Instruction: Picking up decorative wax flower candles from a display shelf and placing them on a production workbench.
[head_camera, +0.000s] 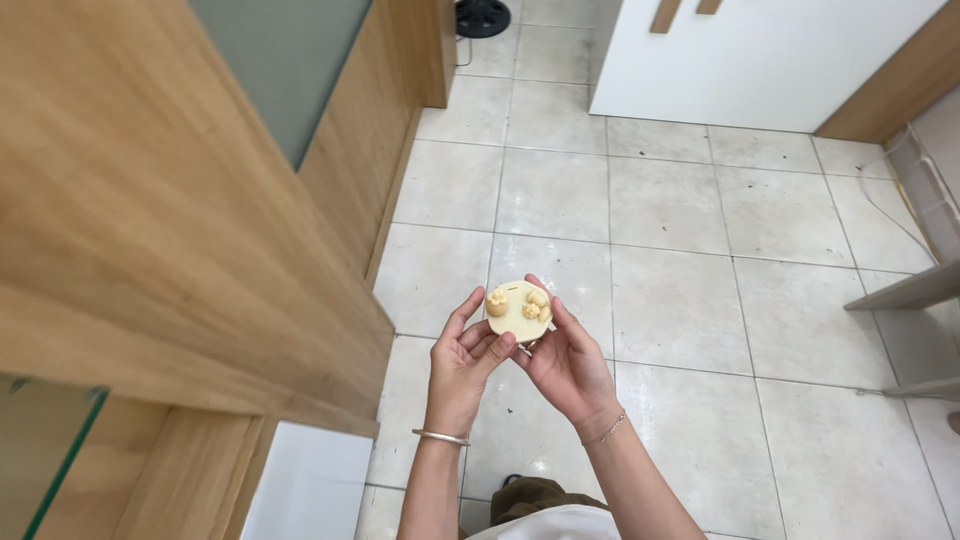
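Two hands, the left hand at seven o'clock and right hand at five, pinch one pale round disc bearing three small lumps.

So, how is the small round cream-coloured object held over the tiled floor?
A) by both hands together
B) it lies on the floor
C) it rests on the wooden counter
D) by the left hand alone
A: the left hand and the right hand both have fingers around the round cream-coloured object, raised above the tiled floor.
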